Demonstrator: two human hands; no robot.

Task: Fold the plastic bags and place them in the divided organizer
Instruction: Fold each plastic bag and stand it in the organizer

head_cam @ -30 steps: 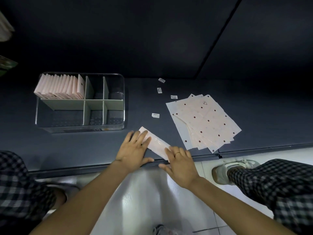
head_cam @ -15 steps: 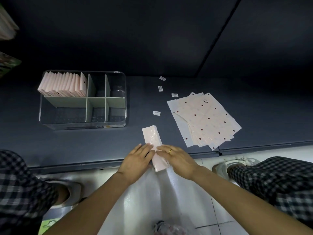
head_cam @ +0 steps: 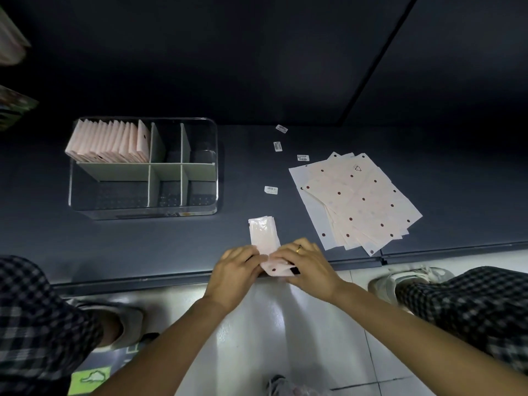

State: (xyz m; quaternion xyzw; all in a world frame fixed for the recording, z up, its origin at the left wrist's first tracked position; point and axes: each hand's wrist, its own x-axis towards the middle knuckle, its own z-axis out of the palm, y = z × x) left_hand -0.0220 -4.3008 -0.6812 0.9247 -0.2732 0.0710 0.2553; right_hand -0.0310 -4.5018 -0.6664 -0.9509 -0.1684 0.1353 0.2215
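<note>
The dark platform [head_cam: 85,247] runs across in front of both hands, its near edge right under them. Up and to the left of the left hand [head_cam: 234,270] sits the clear divided organizer [head_cam: 144,215], w/ a row of folded pink bags [head_cam: 110,142] standing in its far-left compartment; the other compartments look unfilled. Up and right of the right hand [head_cam: 308,264], well apart, lies the fanned stack of flat dotted bags [head_cam: 357,201] not yet folded. Small white labels [head_cam: 271,190] are scattered beyond the hands, between organizer and stack.

Between the two hands is the bag being folded [head_cam: 264,235], already a narrow strip pointing away from the person. Both hands pinch its near end w/ curled fingers and lift it off the platform edge (the end curls up, one dot showing).

Judgement: the step is folding this end over toward the far end. To do it well, keep side edges aligned, bring the end down square, press the crease flat w/ fingertips so slippery plastic doesn't spring open, and match the size of those already filed.
</note>
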